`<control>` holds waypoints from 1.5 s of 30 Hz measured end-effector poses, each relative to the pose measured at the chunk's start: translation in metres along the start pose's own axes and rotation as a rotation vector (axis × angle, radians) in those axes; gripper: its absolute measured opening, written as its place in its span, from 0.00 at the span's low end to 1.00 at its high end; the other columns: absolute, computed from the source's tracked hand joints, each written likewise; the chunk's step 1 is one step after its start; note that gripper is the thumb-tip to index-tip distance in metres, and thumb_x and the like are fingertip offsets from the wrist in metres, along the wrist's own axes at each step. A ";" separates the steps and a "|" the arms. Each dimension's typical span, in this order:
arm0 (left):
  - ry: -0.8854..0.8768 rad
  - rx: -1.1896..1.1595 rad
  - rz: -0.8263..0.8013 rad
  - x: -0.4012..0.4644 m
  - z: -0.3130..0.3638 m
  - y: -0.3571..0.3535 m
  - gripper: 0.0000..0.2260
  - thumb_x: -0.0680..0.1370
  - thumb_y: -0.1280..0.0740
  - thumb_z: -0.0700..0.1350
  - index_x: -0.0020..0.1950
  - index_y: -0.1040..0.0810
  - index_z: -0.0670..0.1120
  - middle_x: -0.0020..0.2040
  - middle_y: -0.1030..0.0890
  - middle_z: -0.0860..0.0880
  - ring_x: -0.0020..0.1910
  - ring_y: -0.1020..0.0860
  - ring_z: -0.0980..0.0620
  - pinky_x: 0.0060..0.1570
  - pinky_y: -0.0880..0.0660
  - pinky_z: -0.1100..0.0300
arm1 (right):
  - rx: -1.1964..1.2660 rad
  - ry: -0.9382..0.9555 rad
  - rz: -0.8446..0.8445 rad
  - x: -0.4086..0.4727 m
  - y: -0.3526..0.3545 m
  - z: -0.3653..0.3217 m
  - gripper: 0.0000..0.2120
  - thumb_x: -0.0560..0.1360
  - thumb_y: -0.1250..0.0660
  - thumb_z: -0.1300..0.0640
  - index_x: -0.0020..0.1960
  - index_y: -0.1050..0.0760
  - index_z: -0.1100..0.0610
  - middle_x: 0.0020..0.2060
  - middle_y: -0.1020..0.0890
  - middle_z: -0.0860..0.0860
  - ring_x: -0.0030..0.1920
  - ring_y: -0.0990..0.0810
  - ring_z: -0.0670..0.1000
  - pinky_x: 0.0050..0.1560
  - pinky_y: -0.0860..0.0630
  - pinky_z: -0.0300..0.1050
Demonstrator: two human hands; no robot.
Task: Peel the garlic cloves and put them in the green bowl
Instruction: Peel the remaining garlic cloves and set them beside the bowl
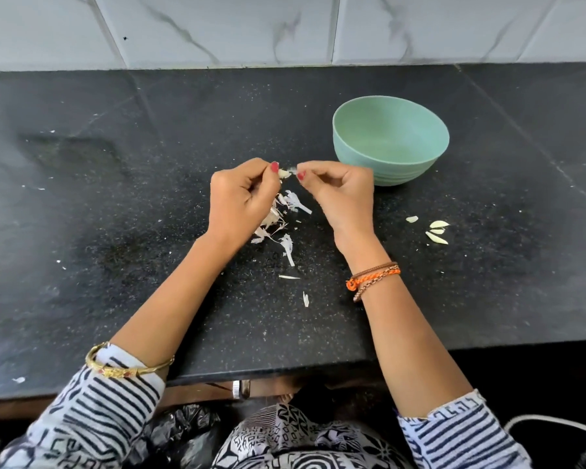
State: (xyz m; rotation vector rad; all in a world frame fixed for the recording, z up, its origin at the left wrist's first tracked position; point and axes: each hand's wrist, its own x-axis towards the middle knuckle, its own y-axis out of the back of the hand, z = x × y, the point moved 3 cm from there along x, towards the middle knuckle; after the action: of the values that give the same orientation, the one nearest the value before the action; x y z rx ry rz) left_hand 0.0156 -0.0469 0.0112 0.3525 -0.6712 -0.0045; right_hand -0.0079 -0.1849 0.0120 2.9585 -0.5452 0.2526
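Garlic clove (284, 173) sits between both hands mid-surface: left hand (242, 199) pinches it, long axis pointing right toward the right hand (339, 194), which pinches its skin. Green bowl (390, 140), seemingly empty, stands just beyond the right hand, the nearer one. Four peeled cloves (437, 231) lie toward the right edge.

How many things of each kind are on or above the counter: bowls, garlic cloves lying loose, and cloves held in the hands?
Green bowl: 1
Loose garlic cloves on the counter: 4
Garlic clove held between the left hand and the right hand: 1
Total: 6
The scattered peel scraps are too many to count.
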 end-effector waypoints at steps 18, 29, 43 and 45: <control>-0.103 0.209 -0.019 0.000 -0.002 0.006 0.18 0.78 0.41 0.48 0.34 0.23 0.39 0.25 0.30 0.49 0.29 0.34 0.53 0.27 0.38 0.68 | 0.059 0.089 -0.254 -0.004 -0.009 -0.005 0.05 0.71 0.30 0.66 0.43 0.19 0.57 0.35 0.18 0.47 0.38 0.21 0.42 0.42 0.25 0.36; 0.057 0.005 -0.070 -0.001 -0.001 0.003 0.15 0.77 0.40 0.52 0.40 0.20 0.45 0.24 0.29 0.61 0.26 0.32 0.62 0.30 0.39 0.72 | 0.037 0.148 -0.192 -0.003 -0.014 0.000 0.10 0.72 0.33 0.63 0.34 0.22 0.52 0.27 0.24 0.42 0.32 0.29 0.45 0.34 0.31 0.41; 0.148 -0.089 -0.113 0.001 0.001 0.001 0.05 0.75 0.34 0.44 0.42 0.22 0.44 0.27 0.29 0.44 0.29 0.34 0.57 0.30 0.35 0.69 | -0.019 0.161 -0.230 -0.003 -0.020 0.002 0.16 0.76 0.38 0.63 0.33 0.33 0.49 0.25 0.34 0.42 0.27 0.36 0.40 0.31 0.38 0.35; 0.159 -0.125 -0.112 0.000 0.002 0.000 0.05 0.75 0.33 0.44 0.42 0.22 0.43 0.27 0.29 0.45 0.29 0.33 0.56 0.32 0.33 0.68 | -0.022 0.173 -0.208 -0.003 -0.020 0.001 0.14 0.76 0.37 0.64 0.34 0.31 0.51 0.26 0.32 0.42 0.27 0.34 0.40 0.31 0.37 0.32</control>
State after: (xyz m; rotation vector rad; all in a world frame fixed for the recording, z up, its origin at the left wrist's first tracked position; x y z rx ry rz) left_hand 0.0145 -0.0475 0.0129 0.2668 -0.4911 -0.1231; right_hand -0.0035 -0.1659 0.0082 2.9042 -0.2158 0.4709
